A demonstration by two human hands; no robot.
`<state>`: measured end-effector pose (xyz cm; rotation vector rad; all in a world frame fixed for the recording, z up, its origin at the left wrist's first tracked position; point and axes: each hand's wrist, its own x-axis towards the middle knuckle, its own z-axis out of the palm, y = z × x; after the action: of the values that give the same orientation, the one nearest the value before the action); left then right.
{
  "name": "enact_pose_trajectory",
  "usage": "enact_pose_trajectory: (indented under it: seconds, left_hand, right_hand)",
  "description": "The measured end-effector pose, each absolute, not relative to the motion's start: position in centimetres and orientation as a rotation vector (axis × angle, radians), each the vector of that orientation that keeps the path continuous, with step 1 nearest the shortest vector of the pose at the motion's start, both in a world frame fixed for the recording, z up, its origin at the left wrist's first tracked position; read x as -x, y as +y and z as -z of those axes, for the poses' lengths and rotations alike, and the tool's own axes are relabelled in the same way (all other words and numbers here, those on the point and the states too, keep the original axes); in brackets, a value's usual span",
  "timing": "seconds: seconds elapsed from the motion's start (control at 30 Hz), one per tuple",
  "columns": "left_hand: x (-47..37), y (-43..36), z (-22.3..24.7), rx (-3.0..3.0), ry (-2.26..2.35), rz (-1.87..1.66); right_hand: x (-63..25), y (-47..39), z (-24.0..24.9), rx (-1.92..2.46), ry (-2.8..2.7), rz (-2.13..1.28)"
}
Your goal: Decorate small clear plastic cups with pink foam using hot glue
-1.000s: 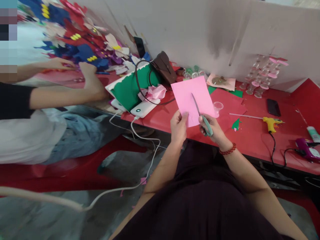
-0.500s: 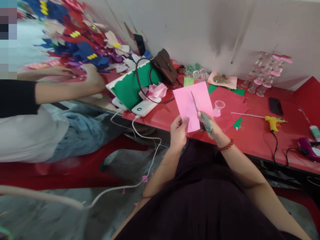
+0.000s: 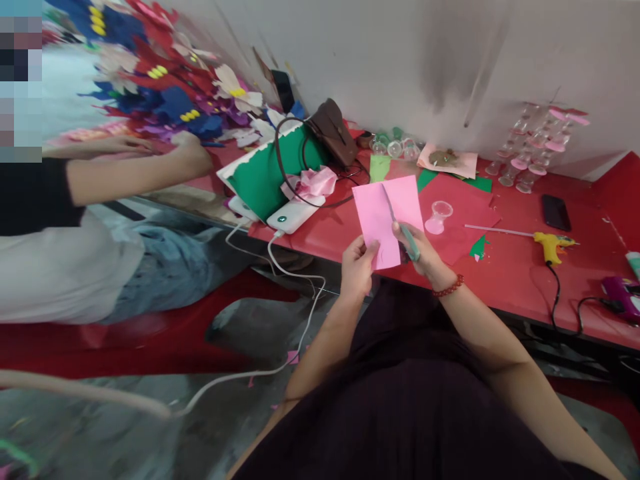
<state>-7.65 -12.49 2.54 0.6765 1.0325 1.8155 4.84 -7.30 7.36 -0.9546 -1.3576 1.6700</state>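
Observation:
My left hand [image 3: 357,265] pinches the lower left edge of a pink sheet of paper [image 3: 373,217], thumb on top. In my right hand [image 3: 425,253] is a pair of scissors [image 3: 409,241] with grey-green handles, its fingers closed round them. One blade lies over the paper, pointing up toward its far edge; the other blade is hidden behind the sheet. A small pencil-like curve shows near the paper's lower edge. Just right of the sheet, a clear plastic cup piece with a pink base [image 3: 438,217] stands on the red table [image 3: 315,243].
A yellow glue gun [image 3: 547,247] with a glue stick and a black phone [image 3: 555,212] lie to the right. Leftward are a white power bank [image 3: 295,215], a brown bag [image 3: 333,130] and a green-white packet. A co-worker's arm [image 3: 140,175] reaches toward paper flowers [image 3: 170,100].
The scissors have closed somewhat and tilted, so less of the handle loops shows. The paper's top edge has dropped slightly. The whole view has shifted a little.

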Motion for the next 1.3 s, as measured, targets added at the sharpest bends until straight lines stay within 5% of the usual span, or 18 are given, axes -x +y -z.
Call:
enact_pose_trajectory:
  seconds: [0.8,1.1,1.3]
  left_hand:
    - [12.1,-10.4,-1.3,-0.676,1.186,-1.936]
    - [15.2,-11.1,-2.5,-1.277,2.046,-2.032]
    - [13.7,-8.4,-4.4,-0.865,1.397,-2.044]
  right_hand:
    - [-5.2,-5.2,-6.7,1.084,-1.279,-1.586]
    - [-11.8,-8.5,-5.8,1.608,-2.146,-0.566]
    - [-15.3,-10.2,-4.7,1.776,-2.146,-0.366]
